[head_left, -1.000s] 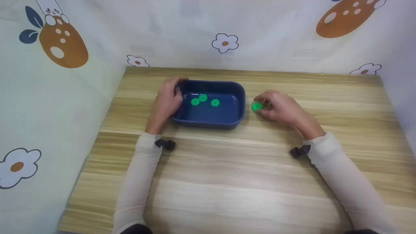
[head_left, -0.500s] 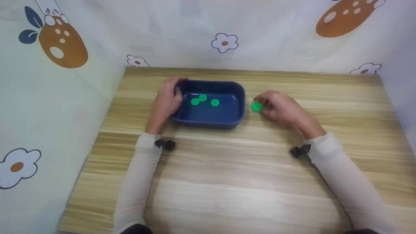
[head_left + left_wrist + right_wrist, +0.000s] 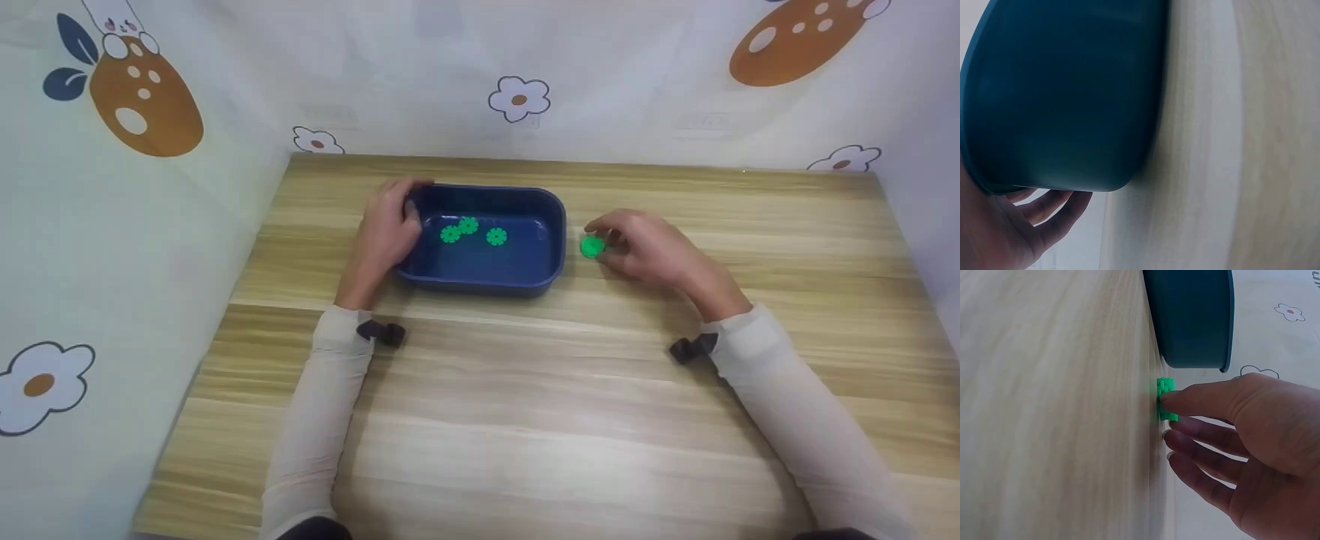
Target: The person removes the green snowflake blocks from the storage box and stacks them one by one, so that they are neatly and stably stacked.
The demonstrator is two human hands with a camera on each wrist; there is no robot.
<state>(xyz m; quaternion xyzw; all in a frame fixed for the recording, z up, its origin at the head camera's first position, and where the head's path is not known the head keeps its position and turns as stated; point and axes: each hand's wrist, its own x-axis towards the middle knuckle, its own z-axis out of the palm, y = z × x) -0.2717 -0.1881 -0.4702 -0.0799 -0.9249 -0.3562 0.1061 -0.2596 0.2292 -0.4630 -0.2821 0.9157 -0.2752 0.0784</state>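
A dark blue rectangular tub point(image 3: 480, 286) stands on the wooden table. My left hand point(image 3: 386, 225) grips its left end, with the thumb on the inner side and fingers outside, reaching behind the wall in the left wrist view. Several flat green notched discs, like snowflake building pieces, are visible; three green discs point(image 3: 496, 237) lie inside the tub. To the right of the tub, my right hand point(image 3: 649, 244) pinches a small stack of green discs point(image 3: 1165, 398) between thumb and fingers. That stack sits on the tabletop, its layers visible from the side in the right wrist view.
The pale wooden table point(image 3: 495, 420) runs up to a patterned back wall point(image 3: 420, 82), with another patterned wall at the left. A small black device point(image 3: 382, 332) is strapped to the left wrist, and a similar black device point(image 3: 693, 349) to the right.
Both hands and the tub hold almost the same place. The green discs at my right fingertips look slightly shifted, now lying more evenly on one another.
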